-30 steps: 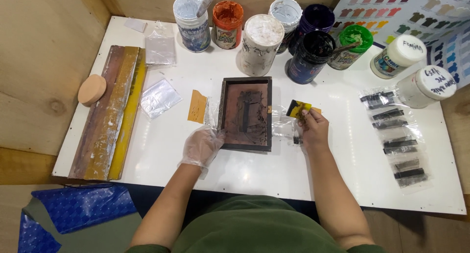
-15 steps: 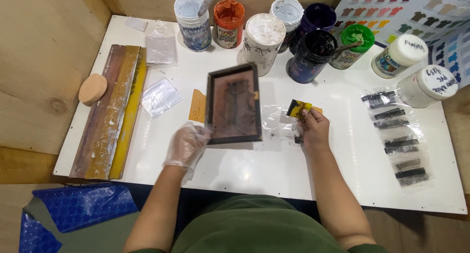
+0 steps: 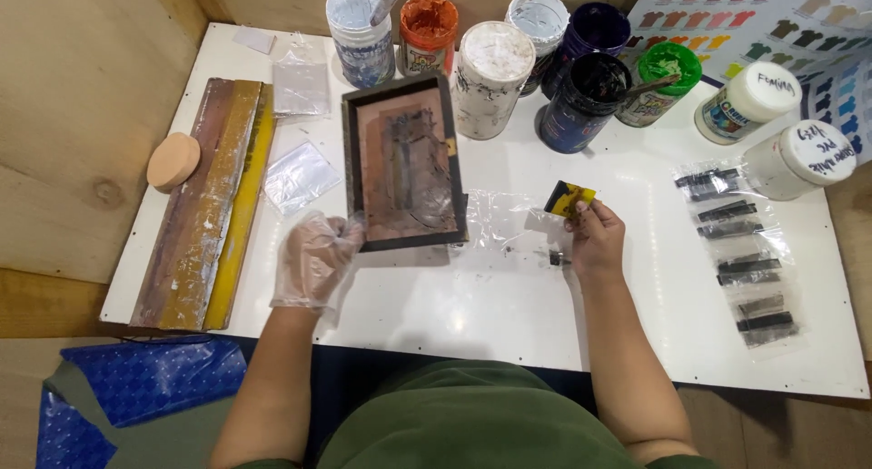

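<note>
White table (image 3: 509,324) under everything, set against wooden walls. Long wooden squeegee boards (image 3: 204,206), stained brown and yellow, lying along left side; round tan sponge (image 3: 173,160) just off table edge beside them. Row of ink jars across far edge: white-lidded jar (image 3: 495,65), orange jar (image 3: 428,29), dark blue open jar (image 3: 586,97) with stick inside, green jar (image 3: 663,74), two white-capped bottles (image 3: 772,124) at far right. Colour chart (image 3: 772,15) in top right corner.

Dark-framed small printing screen (image 3: 402,160) raised at near edge, tilted up off table, mesh stained brown-pink with grey smear in middle. Left hand (image 3: 313,260), in thin clear glove, gripping screen's lower left corner, fingers closed on frame. Clear plastic sheet (image 3: 513,224) flat on table just right of screen, partly under its right edge. Strip of clear sleeves with black pieces (image 3: 740,246) well apart at right. Two small silvery plastic bags (image 3: 300,174) between boards and screen.

Right hand (image 3: 595,242), bare, resting near plastic sheet, thumb and fingers pinched shut on small yellow-and-black card (image 3: 568,198), held upright above table.
</note>
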